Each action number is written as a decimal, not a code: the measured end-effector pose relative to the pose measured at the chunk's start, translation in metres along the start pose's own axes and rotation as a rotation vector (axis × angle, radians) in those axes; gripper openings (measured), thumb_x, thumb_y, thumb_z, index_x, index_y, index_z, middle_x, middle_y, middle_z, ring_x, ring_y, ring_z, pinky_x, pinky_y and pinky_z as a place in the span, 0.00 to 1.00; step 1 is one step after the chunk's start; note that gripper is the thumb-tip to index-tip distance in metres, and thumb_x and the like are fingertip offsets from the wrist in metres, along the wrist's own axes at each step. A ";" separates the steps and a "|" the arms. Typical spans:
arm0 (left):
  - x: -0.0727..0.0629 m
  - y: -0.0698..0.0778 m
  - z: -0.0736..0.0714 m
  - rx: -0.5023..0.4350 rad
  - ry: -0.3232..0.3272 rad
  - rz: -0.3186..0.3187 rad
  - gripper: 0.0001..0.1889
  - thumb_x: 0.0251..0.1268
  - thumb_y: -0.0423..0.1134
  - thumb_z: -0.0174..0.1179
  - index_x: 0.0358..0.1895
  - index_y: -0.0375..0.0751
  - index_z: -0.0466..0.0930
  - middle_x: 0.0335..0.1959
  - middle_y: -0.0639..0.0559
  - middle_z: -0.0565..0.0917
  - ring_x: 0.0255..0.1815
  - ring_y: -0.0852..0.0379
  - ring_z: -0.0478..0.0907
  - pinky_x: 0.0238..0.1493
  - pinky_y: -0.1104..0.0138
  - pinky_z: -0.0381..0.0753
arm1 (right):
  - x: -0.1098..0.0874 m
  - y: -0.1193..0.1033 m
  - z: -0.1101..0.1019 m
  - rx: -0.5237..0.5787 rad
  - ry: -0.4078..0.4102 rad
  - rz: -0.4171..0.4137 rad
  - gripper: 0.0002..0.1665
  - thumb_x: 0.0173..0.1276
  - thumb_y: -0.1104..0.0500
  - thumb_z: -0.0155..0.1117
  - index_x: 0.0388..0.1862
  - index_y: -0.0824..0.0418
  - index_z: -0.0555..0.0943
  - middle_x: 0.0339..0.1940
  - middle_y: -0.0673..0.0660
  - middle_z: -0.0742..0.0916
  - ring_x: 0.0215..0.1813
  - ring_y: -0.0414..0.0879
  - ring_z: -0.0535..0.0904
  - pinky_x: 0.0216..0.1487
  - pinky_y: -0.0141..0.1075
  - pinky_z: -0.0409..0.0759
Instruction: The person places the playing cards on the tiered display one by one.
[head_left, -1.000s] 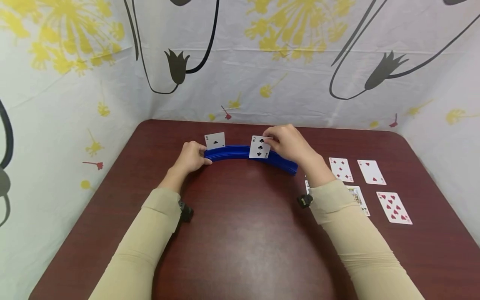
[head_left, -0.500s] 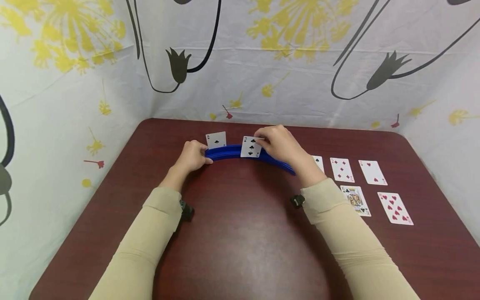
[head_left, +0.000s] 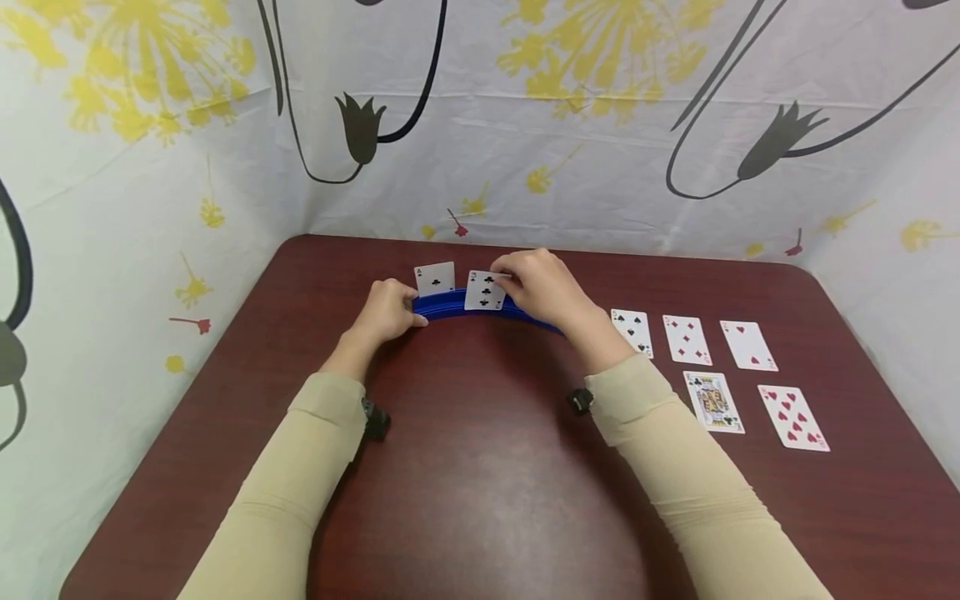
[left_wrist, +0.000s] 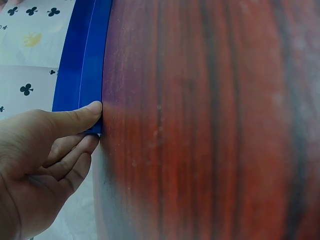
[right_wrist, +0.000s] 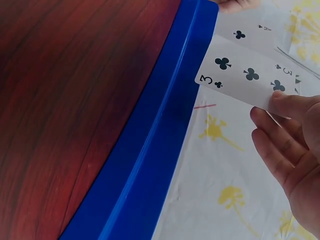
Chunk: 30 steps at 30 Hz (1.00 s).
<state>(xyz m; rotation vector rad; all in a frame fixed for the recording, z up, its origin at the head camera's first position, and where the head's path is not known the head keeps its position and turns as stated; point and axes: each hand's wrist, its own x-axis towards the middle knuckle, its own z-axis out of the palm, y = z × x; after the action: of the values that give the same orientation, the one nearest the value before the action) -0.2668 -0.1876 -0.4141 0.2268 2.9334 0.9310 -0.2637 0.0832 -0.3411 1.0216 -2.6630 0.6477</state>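
Right grip (head_left: pixel 536 282) pinches the three of clubs (right_wrist: pixel 242 72) at the blue rack (right_wrist: pixel 157 125), where an ace of clubs (head_left: pixel 435 279) stands; left grip (head_left: pixel 384 311) clamps the rack's end. Only the head view shows five loose cards (head_left: pixel 793 417) on the desk (head_left: pixel 465 467).

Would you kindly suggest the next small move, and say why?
Probably ease the three of clubs into the blue card holder, beside the ace of clubs: the right hand pinches it, its lower edge shows against the holder, and the left hand grips the holder.
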 end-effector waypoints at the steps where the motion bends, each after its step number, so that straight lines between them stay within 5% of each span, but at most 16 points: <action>1: 0.000 0.000 0.000 0.001 -0.001 -0.001 0.24 0.59 0.36 0.75 0.58 0.32 0.84 0.34 0.43 0.85 0.44 0.48 0.77 0.54 0.55 0.81 | 0.001 0.000 0.001 0.000 0.000 0.001 0.08 0.72 0.62 0.68 0.47 0.62 0.88 0.43 0.57 0.91 0.42 0.49 0.86 0.46 0.46 0.82; 9: 0.001 0.000 0.001 0.015 0.003 0.002 0.22 0.58 0.37 0.76 0.54 0.32 0.86 0.31 0.44 0.85 0.41 0.50 0.77 0.50 0.57 0.82 | 0.007 -0.008 0.011 0.013 -0.011 -0.014 0.09 0.72 0.63 0.67 0.48 0.63 0.88 0.44 0.59 0.90 0.43 0.50 0.86 0.45 0.45 0.83; 16: 0.002 0.000 0.001 0.026 0.016 0.010 0.10 0.58 0.37 0.76 0.37 0.34 0.88 0.20 0.50 0.76 0.34 0.52 0.69 0.38 0.63 0.73 | 0.014 -0.013 0.020 0.001 -0.026 -0.021 0.10 0.74 0.63 0.65 0.50 0.63 0.88 0.43 0.59 0.90 0.39 0.48 0.86 0.42 0.42 0.84; 22: 0.000 0.001 0.000 0.011 0.009 0.009 0.11 0.58 0.37 0.76 0.40 0.34 0.89 0.18 0.51 0.74 0.31 0.53 0.67 0.39 0.62 0.72 | 0.016 -0.016 0.026 -0.009 -0.022 0.000 0.10 0.74 0.63 0.64 0.49 0.61 0.88 0.44 0.57 0.90 0.42 0.49 0.86 0.45 0.43 0.84; 30: 0.001 0.003 0.002 0.042 0.021 0.043 0.11 0.57 0.38 0.77 0.26 0.38 0.84 0.15 0.52 0.73 0.25 0.55 0.67 0.30 0.65 0.68 | 0.021 -0.021 0.033 -0.025 -0.028 0.008 0.10 0.75 0.62 0.64 0.50 0.61 0.88 0.44 0.57 0.91 0.43 0.49 0.86 0.46 0.43 0.84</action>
<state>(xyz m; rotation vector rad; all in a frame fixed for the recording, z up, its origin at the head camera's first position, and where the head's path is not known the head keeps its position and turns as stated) -0.2668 -0.1844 -0.4139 0.2847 2.9809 0.8839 -0.2661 0.0419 -0.3563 1.0219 -2.6931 0.6048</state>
